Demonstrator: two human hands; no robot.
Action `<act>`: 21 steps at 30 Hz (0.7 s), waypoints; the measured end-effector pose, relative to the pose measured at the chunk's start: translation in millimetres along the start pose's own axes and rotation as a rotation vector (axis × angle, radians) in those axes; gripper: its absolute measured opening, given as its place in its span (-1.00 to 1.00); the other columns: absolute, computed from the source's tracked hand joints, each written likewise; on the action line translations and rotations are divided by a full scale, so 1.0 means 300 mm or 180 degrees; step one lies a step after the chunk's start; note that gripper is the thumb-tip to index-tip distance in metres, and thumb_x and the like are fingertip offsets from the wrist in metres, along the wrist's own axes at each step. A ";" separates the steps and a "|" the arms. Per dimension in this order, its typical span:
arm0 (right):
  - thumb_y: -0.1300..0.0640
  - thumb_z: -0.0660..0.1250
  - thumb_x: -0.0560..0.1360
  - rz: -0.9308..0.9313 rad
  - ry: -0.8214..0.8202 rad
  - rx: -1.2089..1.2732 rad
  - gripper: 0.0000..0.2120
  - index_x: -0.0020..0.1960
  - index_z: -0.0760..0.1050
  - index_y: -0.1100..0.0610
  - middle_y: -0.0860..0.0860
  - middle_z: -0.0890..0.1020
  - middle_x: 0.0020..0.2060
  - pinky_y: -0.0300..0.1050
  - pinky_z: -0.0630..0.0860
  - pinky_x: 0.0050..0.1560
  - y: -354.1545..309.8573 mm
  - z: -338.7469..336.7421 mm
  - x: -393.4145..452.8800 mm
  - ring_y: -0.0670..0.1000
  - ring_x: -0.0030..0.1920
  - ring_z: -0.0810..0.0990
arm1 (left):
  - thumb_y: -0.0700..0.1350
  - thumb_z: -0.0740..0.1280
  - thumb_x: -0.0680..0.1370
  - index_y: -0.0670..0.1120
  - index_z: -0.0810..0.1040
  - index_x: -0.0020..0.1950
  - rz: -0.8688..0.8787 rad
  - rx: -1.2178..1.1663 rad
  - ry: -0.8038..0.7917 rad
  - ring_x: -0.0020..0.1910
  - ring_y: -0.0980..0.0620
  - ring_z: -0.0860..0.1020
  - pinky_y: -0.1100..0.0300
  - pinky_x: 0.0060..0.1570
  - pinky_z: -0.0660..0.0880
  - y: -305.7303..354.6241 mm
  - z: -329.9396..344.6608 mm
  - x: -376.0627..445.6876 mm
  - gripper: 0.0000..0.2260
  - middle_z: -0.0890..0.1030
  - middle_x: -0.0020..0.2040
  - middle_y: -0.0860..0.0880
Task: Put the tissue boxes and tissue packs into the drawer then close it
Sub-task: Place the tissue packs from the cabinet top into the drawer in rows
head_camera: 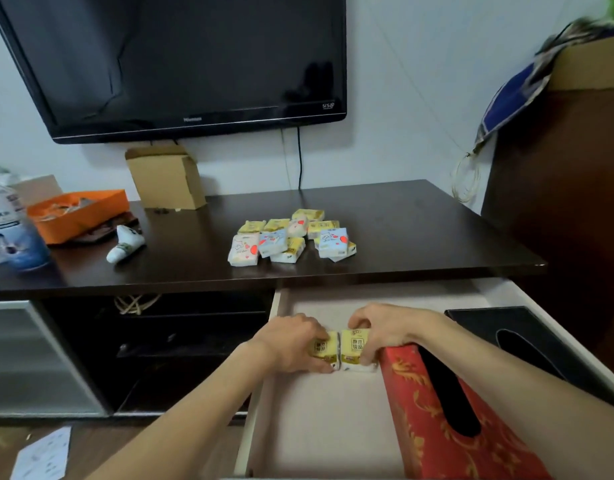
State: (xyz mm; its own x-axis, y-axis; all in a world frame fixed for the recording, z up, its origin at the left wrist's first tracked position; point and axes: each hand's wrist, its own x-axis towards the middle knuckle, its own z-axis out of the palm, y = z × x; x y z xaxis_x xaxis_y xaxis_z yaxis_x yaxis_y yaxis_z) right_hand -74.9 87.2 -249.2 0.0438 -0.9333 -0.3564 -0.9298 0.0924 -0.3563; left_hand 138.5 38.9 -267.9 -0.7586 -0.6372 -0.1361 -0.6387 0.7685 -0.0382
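Both hands gripping: left hand (pixel 291 344) holds left yellow pack (pixel 324 349), right hand (pixel 381 329) holds right yellow pack (pixel 356 348), side by side on drawer (pixel 319 427) floor beside red tissue box (pixel 433 410). Black tissue box (pixel 527 336) at right wall. Remaining packs (pixel 288 239) on cabinet top (pixel 402 230). Risk: loose stacking, packs ride high, drawer jams on closing.

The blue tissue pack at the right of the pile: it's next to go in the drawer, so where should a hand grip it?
Probably from above, pinching the two long sides of the blue tissue pack: it lies on top of other packs, its upper face clear.
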 end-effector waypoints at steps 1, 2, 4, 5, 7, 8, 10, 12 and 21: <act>0.01 0.64 0.24 0.0001 -0.0031 0.0000 -0.20 0.44 0.47 0.01 -0.03 0.57 0.30 0.04 0.55 0.28 0.000 0.000 0.001 0.04 0.21 0.58 | 0.39 0.30 0.44 0.05 0.53 0.32 0.0046 0.0028 -0.0005 0.24 -0.04 0.49 -0.03 0.14 0.50 0.001 0.002 0.000 -0.41 0.57 0.27 0.01; 0.02 0.63 0.25 -0.0003 -0.0059 0.0001 -0.21 0.44 0.47 0.01 -0.03 0.57 0.30 0.05 0.55 0.28 0.001 0.000 0.003 0.04 0.22 0.58 | 0.37 0.29 0.45 0.03 0.53 0.29 0.0082 0.0063 -0.0005 0.24 -0.05 0.49 -0.04 0.12 0.50 0.002 0.003 0.000 -0.44 0.57 0.27 0.01; 0.03 0.63 0.27 -0.0020 -0.0080 -0.0002 -0.23 0.44 0.48 0.02 -0.03 0.56 0.30 0.04 0.54 0.30 0.003 0.002 0.005 0.04 0.23 0.57 | 0.36 0.29 0.46 0.01 0.54 0.26 0.0119 0.0107 0.0001 0.24 -0.06 0.48 -0.06 0.09 0.51 0.004 0.006 -0.001 -0.46 0.55 0.26 0.00; 0.02 0.63 0.28 -0.0032 -0.0060 -0.0005 -0.25 0.43 0.48 0.01 -0.03 0.56 0.29 0.03 0.54 0.30 0.002 0.003 0.005 0.03 0.23 0.57 | 0.36 0.28 0.46 0.00 0.54 0.25 0.0125 0.0111 0.0017 0.25 -0.06 0.47 -0.06 0.09 0.51 0.004 0.010 -0.002 -0.46 0.54 0.27 0.00; -0.01 0.62 0.27 -0.0071 0.0016 -0.0002 -0.28 0.40 0.50 -0.01 -0.05 0.58 0.26 0.03 0.54 0.29 0.002 0.006 0.005 0.02 0.21 0.58 | 0.40 0.26 0.45 0.01 0.53 0.27 0.0126 0.0043 0.0073 0.28 -0.03 0.45 -0.05 0.11 0.51 0.003 0.015 -0.007 -0.42 0.51 0.31 0.03; -0.04 0.61 0.27 -0.0093 0.0075 -0.0003 -0.29 0.38 0.51 -0.03 -0.07 0.59 0.24 0.03 0.54 0.28 0.005 0.008 0.003 0.00 0.20 0.58 | 0.41 0.26 0.44 0.01 0.53 0.28 0.0113 -0.0037 0.0130 0.28 -0.02 0.45 -0.04 0.12 0.50 0.004 0.017 -0.009 -0.40 0.49 0.32 0.04; -0.17 0.56 0.23 -0.0071 0.0309 0.0001 -0.31 0.35 0.52 -0.13 -0.17 0.60 0.23 0.00 0.52 0.28 0.012 0.016 -0.011 -0.06 0.22 0.58 | 0.40 0.26 0.45 0.01 0.52 0.31 0.0072 -0.0289 0.0338 0.27 0.01 0.45 -0.03 0.15 0.49 0.001 0.017 -0.012 -0.40 0.49 0.31 0.05; -0.31 0.46 0.22 -0.0165 0.0818 0.0040 -0.37 0.26 0.57 -0.18 -0.26 0.61 0.17 -0.03 0.52 0.25 0.021 0.030 -0.028 -0.14 0.20 0.58 | 0.32 0.27 0.50 0.01 0.52 0.32 0.0032 -0.0569 0.0607 0.27 0.02 0.45 -0.01 0.18 0.48 -0.002 0.019 -0.017 -0.47 0.50 0.28 0.05; 0.04 0.54 0.46 -0.0857 0.2831 0.1223 -0.67 0.19 0.57 -0.11 -0.16 0.62 0.18 -0.08 0.52 0.12 -0.061 -0.177 0.027 -0.14 0.19 0.55 | -0.08 0.33 0.57 -0.02 0.60 0.24 -0.0484 -0.1316 0.3005 0.24 0.05 0.46 0.17 0.15 0.41 -0.134 -0.201 0.034 -0.75 0.57 0.20 0.04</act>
State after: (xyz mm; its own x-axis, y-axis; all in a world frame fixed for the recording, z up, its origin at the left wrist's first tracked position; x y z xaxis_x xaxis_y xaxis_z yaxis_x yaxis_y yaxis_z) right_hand -76.9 59.5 -199.7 -0.1998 -0.8452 0.4957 -0.7412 -0.2005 -0.6406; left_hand 148.6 -2.0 -208.2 -0.3450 -0.6487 0.6784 -0.5951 0.7101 0.3763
